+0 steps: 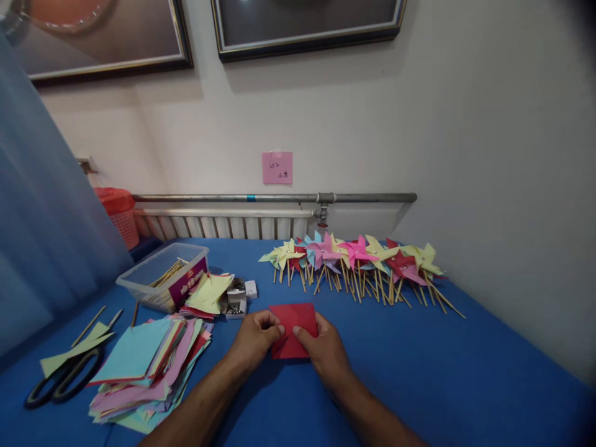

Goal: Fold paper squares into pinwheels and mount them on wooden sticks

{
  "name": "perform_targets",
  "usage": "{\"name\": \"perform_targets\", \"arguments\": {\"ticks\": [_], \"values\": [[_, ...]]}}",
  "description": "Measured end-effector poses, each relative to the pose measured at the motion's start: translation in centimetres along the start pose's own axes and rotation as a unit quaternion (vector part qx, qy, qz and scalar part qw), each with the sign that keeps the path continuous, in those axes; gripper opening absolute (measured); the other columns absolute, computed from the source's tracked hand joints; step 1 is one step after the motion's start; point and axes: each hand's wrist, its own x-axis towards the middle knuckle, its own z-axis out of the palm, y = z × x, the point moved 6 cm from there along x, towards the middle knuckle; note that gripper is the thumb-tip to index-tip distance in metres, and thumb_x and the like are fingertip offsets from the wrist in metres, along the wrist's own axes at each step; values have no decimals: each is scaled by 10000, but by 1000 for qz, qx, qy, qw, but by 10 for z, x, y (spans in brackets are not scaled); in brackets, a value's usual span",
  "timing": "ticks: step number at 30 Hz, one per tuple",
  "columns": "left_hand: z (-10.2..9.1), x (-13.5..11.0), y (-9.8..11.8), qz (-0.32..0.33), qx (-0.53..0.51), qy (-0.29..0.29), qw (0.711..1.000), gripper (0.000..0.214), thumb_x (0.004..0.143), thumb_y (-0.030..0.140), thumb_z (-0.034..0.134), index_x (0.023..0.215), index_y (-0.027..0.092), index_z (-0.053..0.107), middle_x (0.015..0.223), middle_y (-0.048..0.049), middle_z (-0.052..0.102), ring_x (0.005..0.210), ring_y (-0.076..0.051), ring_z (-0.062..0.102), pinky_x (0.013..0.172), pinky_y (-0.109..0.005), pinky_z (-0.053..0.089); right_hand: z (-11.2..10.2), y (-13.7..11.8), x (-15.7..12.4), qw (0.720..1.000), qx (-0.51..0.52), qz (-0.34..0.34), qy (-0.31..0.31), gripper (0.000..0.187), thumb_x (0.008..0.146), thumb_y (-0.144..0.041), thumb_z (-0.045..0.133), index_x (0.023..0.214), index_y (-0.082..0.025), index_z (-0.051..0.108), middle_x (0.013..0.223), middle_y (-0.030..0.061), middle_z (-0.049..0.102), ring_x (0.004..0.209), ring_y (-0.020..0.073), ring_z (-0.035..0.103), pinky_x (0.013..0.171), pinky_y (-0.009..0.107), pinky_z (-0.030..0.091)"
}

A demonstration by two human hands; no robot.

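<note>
Between both hands is a red square of paper [294, 313], held just above the blue table cover [400, 379]. My left hand [255, 338] pinches its left edge, thumb on top and fingers behind. On the right edge, my right hand [326, 349] grips the paper the same way, its thumb lying across the front. To the left of my left hand is a thick pile of coloured paper squares [135, 351], pale blue on top. A smaller stack of paper [209, 293], yellow uppermost, lies beside small boxes of metal pins [236, 305].
Finished paper pinwheels [358, 251] on sticks lie in a row at the back right. A clear plastic box [162, 273] holds thin sticks. Black-handled scissors [67, 379] lie at far left under a pale green paper strip [77, 349]. A radiator [223, 225] and pipe [279, 198] run along the wall.
</note>
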Motion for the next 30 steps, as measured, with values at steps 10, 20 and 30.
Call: {"name": "perform_targets", "arguments": {"ticks": [10,20,30], "values": [[-6,-5,7,-9,-72,7,997,350,609,445,839,679,170,634,581,20,604,527,-96,477,555,-241,344,-2,0,1,1000,-2,-22,-5,283,716,-287,732,989,-210,736,939,63,828,808,264,751,733,350,595],[-9,-8,16,-4,-93,-30,995,430,554,340,896,883,141,702,693,-8,687,594,-116,570,611,-242,432,4,1,-5,990,-120,-63,-42,230,816,-320,675,1019,-222,722,864,24,782,743,211,692,685,305,545],[-4,-9,16,8,-41,-70,997,306,525,201,863,776,151,697,637,28,661,539,-84,514,554,-211,384,4,-4,-8,986,-143,-72,-42,194,808,-294,727,990,-230,710,851,5,772,743,190,678,673,270,518]]}}
